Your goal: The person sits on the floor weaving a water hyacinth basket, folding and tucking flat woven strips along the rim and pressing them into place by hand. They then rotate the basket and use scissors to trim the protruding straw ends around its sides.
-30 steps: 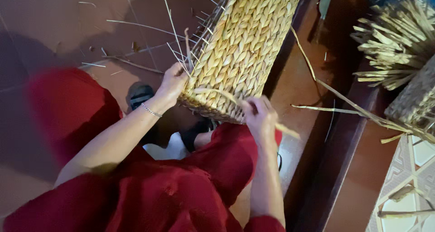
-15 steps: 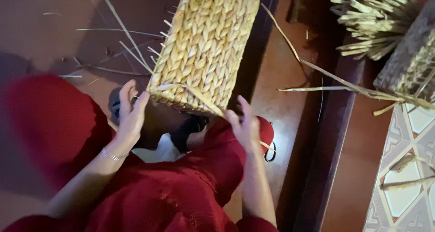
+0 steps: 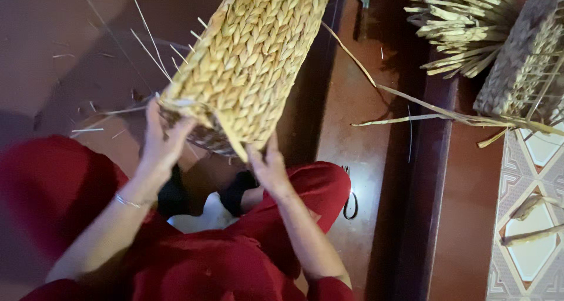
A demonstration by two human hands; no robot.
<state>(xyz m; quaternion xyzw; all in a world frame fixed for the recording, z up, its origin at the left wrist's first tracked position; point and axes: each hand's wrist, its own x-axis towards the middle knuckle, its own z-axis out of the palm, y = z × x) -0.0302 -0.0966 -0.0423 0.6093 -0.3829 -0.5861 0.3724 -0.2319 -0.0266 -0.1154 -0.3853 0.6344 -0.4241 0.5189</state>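
Hands first: I see my left hand (image 3: 160, 143) gripping the near left corner of the woven basket (image 3: 249, 66), fingers curled over the unfinished rim where the loose ends stick out. My right hand (image 3: 270, 169) sits at the basket's near right corner, palm up against the underside and fingers spread fairly wide, touching the weave rather than closed around it. The basket is a long box shape plaited from thick straw-coloured strands, held up in front of me and tilted so its far end points away toward the top of the view, above my knees. A flat loose strand (image 3: 232, 139) hangs down from the near edge between my two hands. Thin stiff stakes (image 3: 154, 45) poke out from the basket's left side over the brown floor (image 3: 64, 37), where a few short scraps lie. I wear red clothes (image 3: 194, 260), and a thin bracelet (image 3: 130, 202) circles my left wrist. To the right, long dry reeds (image 3: 435, 110) lie across a dark step, leading to a second, greyer woven piece (image 3: 520, 60) with a fan of loose ends (image 3: 461, 25) beside it. A patterned tile floor (image 3: 529, 230) shows in the lower right corner. A small dark loop (image 3: 351, 202) lies just beside my right knee; I cannot tell what it is.
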